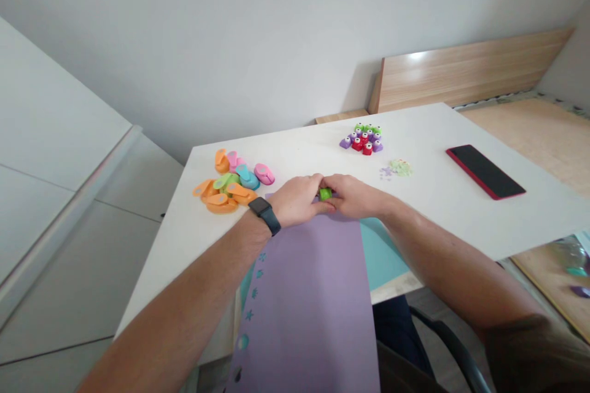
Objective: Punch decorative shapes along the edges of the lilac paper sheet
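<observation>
My left hand (297,199) and my right hand (354,196) meet above the far end of a lilac paper sheet (299,313), and both grip a small green craft punch (325,194). The fingers hide most of the punch. Several star and round holes run down the sheet's left edge. A teal paper sheet (380,249) lies partly under it, beneath my right hand. Left of my hands lies a heap of larger orange, pink and teal craft punches (225,187). Small purple, red and green punches (362,140) stand clustered beyond my hands.
The white table (415,221) also holds tiny paper cut-outs (400,167) and a red-edged smartphone (485,172). A black smartwatch (265,215) circles my left wrist. White cabinets (69,196) stand left, a wooden board (465,73) behind, and a black chair back (447,344) below right.
</observation>
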Available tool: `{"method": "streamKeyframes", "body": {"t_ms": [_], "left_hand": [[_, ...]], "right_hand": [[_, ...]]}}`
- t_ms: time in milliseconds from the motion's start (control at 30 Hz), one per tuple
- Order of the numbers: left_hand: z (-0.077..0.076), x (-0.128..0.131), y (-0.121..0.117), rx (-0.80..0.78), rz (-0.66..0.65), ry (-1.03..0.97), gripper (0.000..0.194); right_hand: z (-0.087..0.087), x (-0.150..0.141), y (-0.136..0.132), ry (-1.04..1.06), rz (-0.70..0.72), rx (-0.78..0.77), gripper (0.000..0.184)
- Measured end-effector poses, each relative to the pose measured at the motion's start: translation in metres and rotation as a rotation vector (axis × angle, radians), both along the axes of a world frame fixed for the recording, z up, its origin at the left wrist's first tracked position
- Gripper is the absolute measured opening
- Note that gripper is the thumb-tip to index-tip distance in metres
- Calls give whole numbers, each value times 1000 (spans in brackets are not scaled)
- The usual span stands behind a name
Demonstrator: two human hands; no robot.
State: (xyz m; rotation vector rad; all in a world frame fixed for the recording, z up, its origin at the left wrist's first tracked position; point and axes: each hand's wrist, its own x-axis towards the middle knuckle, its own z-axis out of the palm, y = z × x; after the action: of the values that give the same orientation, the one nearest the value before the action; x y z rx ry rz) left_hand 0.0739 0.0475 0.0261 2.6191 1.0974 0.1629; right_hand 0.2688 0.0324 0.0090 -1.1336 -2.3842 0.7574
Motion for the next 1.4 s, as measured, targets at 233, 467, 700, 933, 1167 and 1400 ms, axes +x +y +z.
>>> {"method": "streamKeyframes", "body": {"t_ms": [233,467,700,933,1167,1400], "left_hand": [[-2,-1,1,13,-17,16,45],[-9,-2,2,-15,-4,-101,47],[-6,-27,-9,152,104,-236,67],[-18,-65,-27,164,369,-261,57],[-31,-73,-36,94,542,-358,47],[-29,-81,-43,-41,613,-422,50]], "right_hand": [[-1,-1,0,-10,-12,0,15],[-2,-1,1,-17,-12,9,24],[3,4,1,-18,-43,-4,26],[6,4,3,19,-78,-60,27],[0,7,6,53,-111,-133,32],[-4,14,14,175,-209,-162,33]]}}
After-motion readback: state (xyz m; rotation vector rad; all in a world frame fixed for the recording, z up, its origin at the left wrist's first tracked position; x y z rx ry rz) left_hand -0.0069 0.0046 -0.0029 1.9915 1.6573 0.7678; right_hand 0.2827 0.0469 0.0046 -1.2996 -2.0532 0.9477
